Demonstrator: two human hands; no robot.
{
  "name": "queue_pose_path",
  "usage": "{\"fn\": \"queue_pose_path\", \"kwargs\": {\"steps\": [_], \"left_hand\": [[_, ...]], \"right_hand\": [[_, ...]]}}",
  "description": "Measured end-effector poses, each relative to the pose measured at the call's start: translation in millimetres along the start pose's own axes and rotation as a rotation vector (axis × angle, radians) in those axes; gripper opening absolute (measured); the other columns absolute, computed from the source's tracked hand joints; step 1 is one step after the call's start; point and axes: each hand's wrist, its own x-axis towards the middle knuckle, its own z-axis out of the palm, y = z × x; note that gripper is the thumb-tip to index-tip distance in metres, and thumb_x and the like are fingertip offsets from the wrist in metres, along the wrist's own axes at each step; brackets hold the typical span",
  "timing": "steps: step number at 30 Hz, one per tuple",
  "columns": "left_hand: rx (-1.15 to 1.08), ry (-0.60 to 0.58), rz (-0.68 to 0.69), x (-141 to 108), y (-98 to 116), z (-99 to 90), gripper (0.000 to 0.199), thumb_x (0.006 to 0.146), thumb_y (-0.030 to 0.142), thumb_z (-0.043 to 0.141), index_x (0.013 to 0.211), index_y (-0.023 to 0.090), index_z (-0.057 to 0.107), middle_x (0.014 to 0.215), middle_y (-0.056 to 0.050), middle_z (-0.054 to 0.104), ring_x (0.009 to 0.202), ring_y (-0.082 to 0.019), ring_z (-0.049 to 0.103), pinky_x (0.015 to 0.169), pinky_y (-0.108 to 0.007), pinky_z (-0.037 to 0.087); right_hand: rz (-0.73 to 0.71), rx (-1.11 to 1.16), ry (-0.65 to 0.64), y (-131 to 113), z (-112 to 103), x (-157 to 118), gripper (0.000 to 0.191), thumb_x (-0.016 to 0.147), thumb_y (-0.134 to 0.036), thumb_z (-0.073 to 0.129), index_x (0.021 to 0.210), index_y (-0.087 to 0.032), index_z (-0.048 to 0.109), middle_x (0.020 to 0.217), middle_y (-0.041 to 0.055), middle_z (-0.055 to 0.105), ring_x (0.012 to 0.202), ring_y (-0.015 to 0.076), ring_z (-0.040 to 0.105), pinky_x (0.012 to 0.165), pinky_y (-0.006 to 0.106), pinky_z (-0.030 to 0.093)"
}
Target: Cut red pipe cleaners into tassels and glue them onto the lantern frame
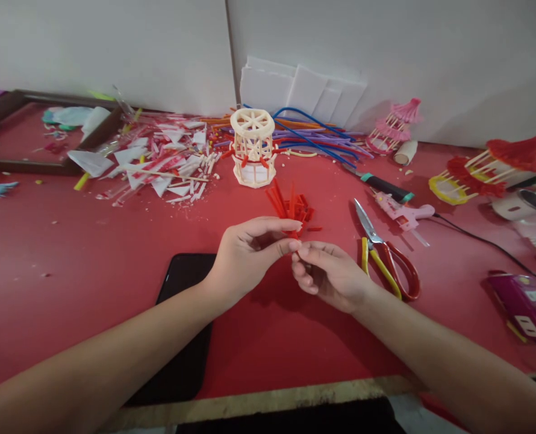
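Observation:
Over the middle of the table my left hand pinches a small red piece between thumb and forefinger. The fingertips hide most of that piece. My right hand meets the left one there, its thumb and forefinger closed at the lower end of the same piece. Just behind the fingers lies a loose heap of short red strips, some pointing upward. Beyond the heap stands a cream openwork tower with a spoked round top and red bits around its middle.
Right of my hands lie scissors, a pink glue gun and a dark-handled tool. A black phone-like slab lies under my left forearm. Scraps, coloured stems and a frame fill the back.

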Motion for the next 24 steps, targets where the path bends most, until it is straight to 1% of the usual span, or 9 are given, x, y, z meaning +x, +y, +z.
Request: {"fn": "queue_pose_path", "kwargs": {"steps": [3, 5, 7, 9, 15, 17, 19, 22, 24], "left_hand": [[-0.019, -0.006, -0.006, 0, -1, -0.3, 0.022, 0.072, 0.020, 0.083, 0.094, 0.021, 0.079, 0.074, -0.001, 0.075, 0.067, -0.015, 0.070, 0.066, -0.026, 0.059], [-0.029, -0.019, -0.008, 0, 0, 0.3, 0.021, 0.073, 0.019, 0.082, 0.093, 0.021, 0.079, 0.071, 0.000, 0.074, 0.065, -0.014, 0.069, 0.065, -0.025, 0.058], [-0.036, -0.039, -0.020, 0, 0, 1.1, 0.021, 0.073, 0.018, 0.082, 0.093, 0.021, 0.078, 0.071, 0.001, 0.074, 0.065, -0.013, 0.069, 0.065, -0.024, 0.058], [-0.045, -0.058, -0.037, 0, 1, 1.6, 0.021, 0.073, 0.019, 0.082, 0.093, 0.021, 0.078, 0.071, 0.000, 0.074, 0.064, -0.014, 0.069, 0.066, -0.025, 0.059], [-0.059, -0.050, -0.061, 0, -1, 1.8, 0.024, 0.071, 0.020, 0.084, 0.094, 0.020, 0.078, 0.082, -0.003, 0.078, 0.073, -0.017, 0.072, 0.073, -0.028, 0.061], [-0.077, -0.057, -0.086, 0, -1, 1.9, 0.025, 0.071, 0.020, 0.084, 0.095, 0.020, 0.078, 0.086, -0.004, 0.079, 0.078, -0.018, 0.074, 0.075, -0.029, 0.061], [-0.085, -0.065, -0.111, 0, 0, 1.9, 0.025, 0.071, 0.020, 0.083, 0.095, 0.020, 0.078, 0.086, -0.004, 0.079, 0.079, -0.018, 0.075, 0.077, -0.029, 0.062], [-0.075, -0.073, -0.127, 1, 3, 2.0, 0.023, 0.071, 0.020, 0.083, 0.094, 0.020, 0.078, 0.088, -0.003, 0.080, 0.081, -0.018, 0.075, 0.079, -0.028, 0.062], [-0.069, -0.079, -0.133, 1, 3, 2.0, 0.022, 0.072, 0.020, 0.083, 0.094, 0.020, 0.078, 0.092, -0.003, 0.080, 0.083, -0.018, 0.075, 0.080, -0.027, 0.061]], "right_hand": [[-0.239, -0.245, 0.114, 3, 1, -4, 0.026, 0.079, -0.043, 0.073, 0.082, -0.018, 0.069, 0.065, 0.0001, 0.068, 0.052, 0.0108, 0.060, 0.049, 0.024, 0.051], [-0.395, -0.473, 0.173, 3, 2, -8, 0.020, 0.083, -0.038, 0.071, 0.085, -0.019, 0.071, 0.064, 0.0001, 0.069, 0.055, 0.0126, 0.064, 0.055, 0.026, 0.055], [-0.506, -0.682, 0.229, 2, 2, -11, 0.014, 0.086, -0.033, 0.068, 0.086, -0.019, 0.072, 0.063, -0.0001, 0.071, 0.057, 0.0132, 0.066, 0.059, 0.027, 0.056], [-0.561, -0.808, 0.261, 1, 2, -13, 0.013, 0.088, -0.030, 0.065, 0.085, -0.020, 0.073, 0.064, 0.0002, 0.072, 0.058, 0.0136, 0.067, 0.058, 0.026, 0.056], [-0.569, -0.841, 0.245, 2, 0, -11, 0.014, 0.088, -0.029, 0.064, 0.082, -0.020, 0.072, 0.061, -0.0011, 0.071, 0.053, 0.0132, 0.067, 0.054, 0.024, 0.056], [-0.617, -0.935, 0.245, 2, -1, -10, 0.014, 0.090, -0.028, 0.063, 0.083, -0.020, 0.071, 0.062, -0.0012, 0.071, 0.054, 0.0129, 0.067, 0.054, 0.024, 0.055], [-0.743, -1.102, 0.260, 1, -4, -10, 0.012, 0.091, -0.025, 0.062, 0.085, -0.021, 0.071, 0.068, 0.0000, 0.073, 0.059, 0.0131, 0.068, 0.058, 0.024, 0.055], [-1.005, -1.341, 0.277, 0, -10, -10, 0.010, 0.092, -0.020, 0.060, 0.087, -0.021, 0.069, 0.078, 0.0027, 0.076, 0.070, 0.0147, 0.070, 0.068, 0.025, 0.055], [-1.113, -1.437, 0.290, 0, -14, -11, 0.007, 0.093, -0.020, 0.061, 0.088, -0.021, 0.067, 0.079, 0.0029, 0.075, 0.073, 0.0156, 0.070, 0.072, 0.027, 0.055]]}}
